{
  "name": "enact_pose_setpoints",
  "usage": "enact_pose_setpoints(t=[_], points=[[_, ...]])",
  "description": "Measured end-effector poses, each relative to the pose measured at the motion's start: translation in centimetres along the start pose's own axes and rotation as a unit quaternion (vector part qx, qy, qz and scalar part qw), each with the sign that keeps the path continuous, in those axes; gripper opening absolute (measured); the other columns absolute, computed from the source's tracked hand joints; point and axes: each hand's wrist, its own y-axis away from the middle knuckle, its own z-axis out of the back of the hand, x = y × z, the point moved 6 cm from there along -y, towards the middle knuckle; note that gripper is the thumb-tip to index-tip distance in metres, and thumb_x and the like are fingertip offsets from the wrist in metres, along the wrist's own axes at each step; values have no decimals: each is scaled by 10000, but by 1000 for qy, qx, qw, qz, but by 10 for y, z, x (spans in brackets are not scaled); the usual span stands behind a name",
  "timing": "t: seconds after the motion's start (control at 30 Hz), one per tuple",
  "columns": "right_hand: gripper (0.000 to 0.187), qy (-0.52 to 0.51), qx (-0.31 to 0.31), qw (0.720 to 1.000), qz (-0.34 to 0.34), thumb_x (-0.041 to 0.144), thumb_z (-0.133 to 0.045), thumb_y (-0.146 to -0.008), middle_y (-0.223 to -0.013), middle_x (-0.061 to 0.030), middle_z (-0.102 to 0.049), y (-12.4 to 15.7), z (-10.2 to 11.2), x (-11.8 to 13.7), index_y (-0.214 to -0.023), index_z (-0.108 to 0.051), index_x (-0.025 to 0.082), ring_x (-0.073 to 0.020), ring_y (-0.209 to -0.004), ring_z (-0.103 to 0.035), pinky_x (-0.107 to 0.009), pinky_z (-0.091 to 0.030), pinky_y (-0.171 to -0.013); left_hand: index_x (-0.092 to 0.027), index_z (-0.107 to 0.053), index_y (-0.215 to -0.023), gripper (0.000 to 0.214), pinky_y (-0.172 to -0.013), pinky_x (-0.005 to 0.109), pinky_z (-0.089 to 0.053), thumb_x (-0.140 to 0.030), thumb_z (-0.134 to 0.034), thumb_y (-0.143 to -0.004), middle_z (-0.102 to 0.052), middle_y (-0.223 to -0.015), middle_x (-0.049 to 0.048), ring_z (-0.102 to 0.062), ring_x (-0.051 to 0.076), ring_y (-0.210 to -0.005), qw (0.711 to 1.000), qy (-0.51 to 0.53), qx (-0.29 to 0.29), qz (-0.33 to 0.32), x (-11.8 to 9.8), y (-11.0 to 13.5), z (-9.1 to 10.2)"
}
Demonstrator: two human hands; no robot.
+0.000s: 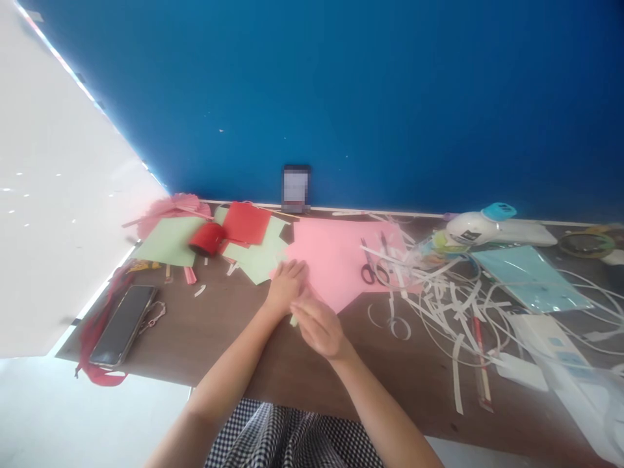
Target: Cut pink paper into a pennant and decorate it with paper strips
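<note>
Against a blue wall, the brown table (214, 338) bears a pink paper sheet (341, 253) stretching away and rightward from both hands; the left hand (286, 285), its grip unclear, covers the sheet's near corner, while the right hand (318, 327) lies flat beside it.

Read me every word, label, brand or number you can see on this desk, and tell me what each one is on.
No text here can be read.
White handheld tool: small dark label, too small to read.
Clear packet at the right: blue marks, too blurred to read.
Upright device at the back: its face is blurred out.
Phone lying flat at the left: dark screen, no text showing.
</note>
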Motion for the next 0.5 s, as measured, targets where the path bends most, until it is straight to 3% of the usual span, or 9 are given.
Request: enact_pose_setpoints(t=[0.1, 0.23, 0.33, 0.4, 0.5], points=[[328, -12, -21, 1000, -12, 98, -526, -791, -939, -51, -679, -4, 9, -4, -1090, -581, 222, -166, -855, -635, -296, -561, -708, -144, -532, -1134, 378, -1061, 490, -152, -232, -449, -776, -451, -1289, 139, -370, 284, -1211, 998, -25, -40, 42, 7, 0, 11], [279, 22, -114, 980, -164, 113, -522, -789, -844, -54, -688, -5, 36, -43, -1020, -623, 233, -188, -771, -641, -345, -539, -692, -120, -621, -936, 278, -1036, 515, -171, -244, -412, -800, -527, -1161, 168, -422, 313, -1146, 990, -32, -71, 119, 20, 2, 24], [195, 10, -228, 920, -318, 210, -542, -794, -753, -48, -673, 7, 54, -78, -956, -649, 200, -175, -665, -631, -369, -524, -681, -81, -547, -1100, 396, -1027, 529, -157, -311, -451, -792, -464, -1232, 202, -369, 338, -1189, 990, -23, -57, 129, 21, 1, 24], [247, -33, -279, 868, -410, 271, -562, -781, -739, -40, -660, 18, 57, -97, -996, -634, 174, -155, -613, -619, -350, -521, -644, -65, -491, -1177, 463, -1018, 532, -160, -319, -455, -793, -455, -1236, 217, -359, 343, -1189, 988, -41, -56, 139, 16, 0, 25], [361, -112, -310, 814, -479, 297, -605, -740, -712, -23, -644, 28, 53, -114, -1071, -584, 155, -131, -569, -606, -307, -512, -591, -56, -611, -1007, 342, -1000, 561, -137, -264, -432, -802, -568, -1011, 210, -467, 348, -1035, 980, -102, -43, 165, 0, -1, 24]])
